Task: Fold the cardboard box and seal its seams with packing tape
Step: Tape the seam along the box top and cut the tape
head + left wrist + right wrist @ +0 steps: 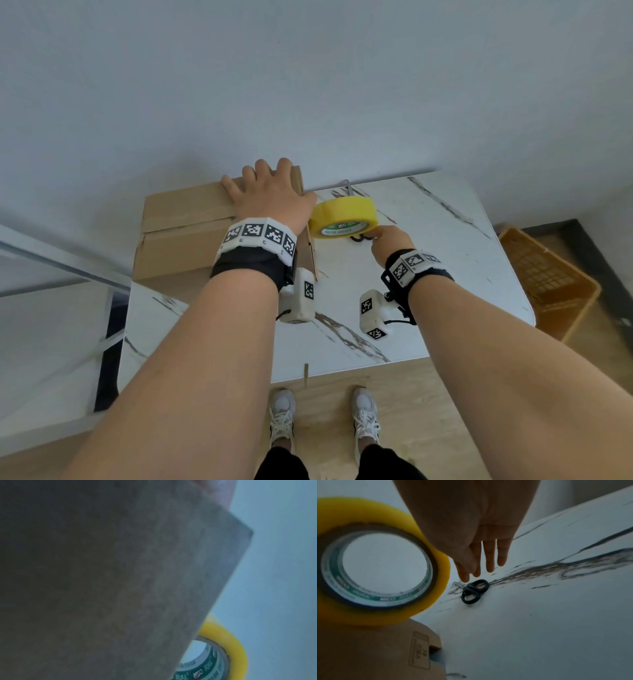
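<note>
One cardboard box (185,219) sits on the one marble-patterned bench (428,274). There is one roll of yellow packing tape (344,216) and one pair of black-handled scissors (474,591) (two finger loops, the blades mostly hidden). Two hands are in view: the left hand (270,195) and the right hand (390,245), each wrist wearing one marker-printed band. On the floor there are one orange crate (548,284) and two white shoes (282,416).

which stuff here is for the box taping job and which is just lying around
For the job:
cardboard box, left hand flat on it
yellow packing tape roll
black-handled scissors, right hand reaching

Lying about:
orange plastic crate on the floor
</note>
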